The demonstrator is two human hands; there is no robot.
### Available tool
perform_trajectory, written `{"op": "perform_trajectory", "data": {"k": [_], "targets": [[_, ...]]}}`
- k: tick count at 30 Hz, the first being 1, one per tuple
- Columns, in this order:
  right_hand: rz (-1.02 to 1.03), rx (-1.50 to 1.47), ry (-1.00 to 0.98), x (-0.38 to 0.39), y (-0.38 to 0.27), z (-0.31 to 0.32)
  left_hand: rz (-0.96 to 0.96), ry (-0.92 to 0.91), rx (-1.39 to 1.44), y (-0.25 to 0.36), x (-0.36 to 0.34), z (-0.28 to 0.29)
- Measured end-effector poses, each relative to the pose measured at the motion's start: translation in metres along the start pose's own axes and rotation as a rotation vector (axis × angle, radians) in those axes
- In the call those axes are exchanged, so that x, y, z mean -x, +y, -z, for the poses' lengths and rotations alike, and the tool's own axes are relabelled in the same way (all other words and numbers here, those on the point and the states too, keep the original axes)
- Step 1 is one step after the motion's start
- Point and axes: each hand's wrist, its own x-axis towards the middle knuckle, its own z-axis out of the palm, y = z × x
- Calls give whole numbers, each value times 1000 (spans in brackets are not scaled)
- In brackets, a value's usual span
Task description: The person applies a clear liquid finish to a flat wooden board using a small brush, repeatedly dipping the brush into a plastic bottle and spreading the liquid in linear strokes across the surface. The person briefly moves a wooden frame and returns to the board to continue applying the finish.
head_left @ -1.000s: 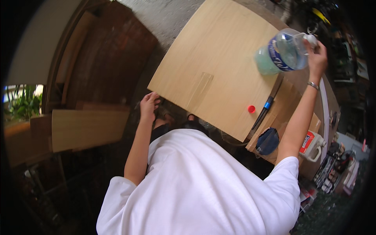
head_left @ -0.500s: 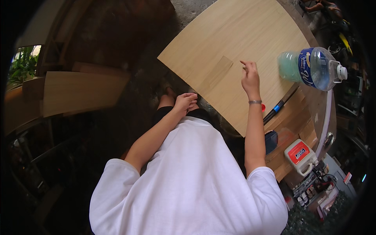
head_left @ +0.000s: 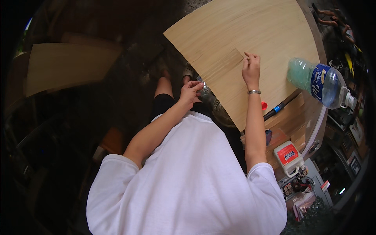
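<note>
My left hand point(head_left: 190, 94) is held above my lap, just off the near edge of a pale wooden board point(head_left: 274, 35). Its thumb and fingertips pinch together; whatever they hold, if anything, cannot be made out. Over the board, my right hand point(head_left: 251, 72) has its fingers loosely bent, thumb and index finger apart, with no object visible in it. Close to those fingertips lies a thin, slightly darker brown strip point(head_left: 231, 60) on the board. A red cap point(head_left: 264, 105) shows beside my right forearm, near a black rod with a blue band point(head_left: 279, 107).
A large clear plastic bottle point(head_left: 331, 86) with a blue label lies at the board's right side. Below it stands a white jug point(head_left: 288, 156) with a red label. A round fan-like grille point(head_left: 222, 114) is under the board's near edge. Another board point(head_left: 70, 68) is at far left.
The view has shifted slightly. My left hand has risen a little toward the board's edge, its fingertips now in a clearer pinch. My right hand stays over the board, index finger less stretched out.
</note>
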Motion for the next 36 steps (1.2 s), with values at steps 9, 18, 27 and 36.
{"op": "perform_trajectory", "data": {"k": [9, 18, 27, 36], "targets": [[-423, -969, -193, 25, -44, 23, -126, -79, 103, 8, -23, 21], [-420, -871, -118, 39, -75, -4, -270, -156, 110, 22, -23, 30], [-403, -983, -398, 21, -100, -16, -291, -104, 114, 44, -39, 35], [-147, -695, -552, 17, -109, -66, -315, -10, 108, 50, -39, 33]]}}
